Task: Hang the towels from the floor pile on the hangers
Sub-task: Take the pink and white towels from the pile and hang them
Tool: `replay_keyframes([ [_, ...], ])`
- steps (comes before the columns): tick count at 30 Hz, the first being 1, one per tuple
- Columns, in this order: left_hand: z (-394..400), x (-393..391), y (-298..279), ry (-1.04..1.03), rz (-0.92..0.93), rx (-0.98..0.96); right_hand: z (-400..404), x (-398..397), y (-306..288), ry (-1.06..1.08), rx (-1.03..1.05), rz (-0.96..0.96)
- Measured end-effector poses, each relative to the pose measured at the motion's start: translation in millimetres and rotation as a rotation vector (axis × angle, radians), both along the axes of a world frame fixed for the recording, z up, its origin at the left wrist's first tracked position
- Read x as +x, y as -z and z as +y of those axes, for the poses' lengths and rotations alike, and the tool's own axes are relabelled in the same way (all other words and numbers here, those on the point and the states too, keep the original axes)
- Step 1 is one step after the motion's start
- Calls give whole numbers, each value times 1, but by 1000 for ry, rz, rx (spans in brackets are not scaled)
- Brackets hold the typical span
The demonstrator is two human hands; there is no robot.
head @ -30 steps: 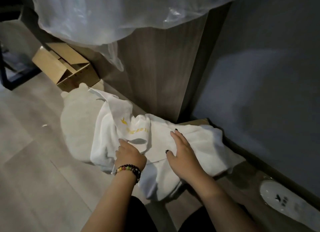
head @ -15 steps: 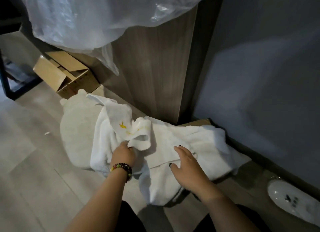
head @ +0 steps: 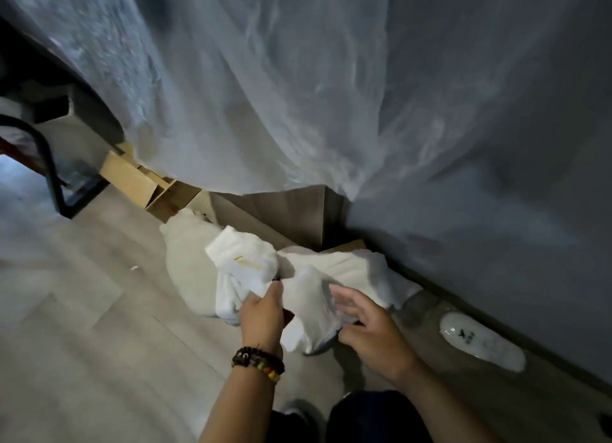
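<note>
Two bare hands work at a pile of white towels (head: 347, 273) lying on the pale wood floor (head: 82, 343) against the base of a wooden panel (head: 291, 214). Left hand (head: 263, 313): its grip is clamped on a fold of white towel (head: 245, 260) bearing small yellow marks, the cloth bunched between curled fingers and thumb and raised slightly above the rest of the pile. A beaded bracelet (head: 258, 363) circles the left wrist. Right hand (head: 367, 326): just beside the left grip, on its right, fingers spread and lightly bent; they lie against a hanging fold of the same white cloth, but whether they clasp it cannot be told, since the frame is blurred there. Beyond the left grip and to its left, a rounded cream cushion-like item (head: 188, 260) lies on the floor, touching the towels. Farther beyond it stands an open cardboard box (head: 145, 184), and farther left a dark metal frame (head: 49, 174). Above both grips hangs a wide sheet of translucent plastic (head: 281, 78), covering most of the upper view. To the right of the right hand, near the grey wall (head: 496, 243), a white slipper (head: 480, 340) with a small dark print rests on the floor. Dark trousers (head: 364, 416) show below the forearms.
</note>
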State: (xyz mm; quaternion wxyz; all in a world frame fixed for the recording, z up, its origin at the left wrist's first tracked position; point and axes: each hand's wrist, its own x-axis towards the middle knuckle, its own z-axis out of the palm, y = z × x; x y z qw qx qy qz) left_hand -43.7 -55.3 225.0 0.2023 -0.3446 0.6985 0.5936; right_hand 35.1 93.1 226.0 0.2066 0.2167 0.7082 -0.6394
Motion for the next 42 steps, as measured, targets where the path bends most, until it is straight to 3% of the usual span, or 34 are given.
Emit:
replay_keyframes([
  [6, 12, 12, -123, -75, -85, 119, 10, 17, -137, -95, 53, 214],
  [10, 16, 30, -184, -94, -88, 197, 14, 24, -195, -322, 184, 339],
  [13, 19, 42, -226, -78, -35, 234, 13, 33, -230, -335, 219, 438],
  [24, 36, 75, -344, 3, 158, 447, 12, 81, -310, 14, 490, 617],
  [28, 30, 91, -367, 115, 223, 506, 11, 88, -337, 220, 556, 745],
  [34, 17, 107, -391, 287, 321, 589, -9, 93, -380, 356, 570, 777],
  [42, -49, 146, -400, 488, 667, 580, -61, 119, -443, 534, 610, 816],
])
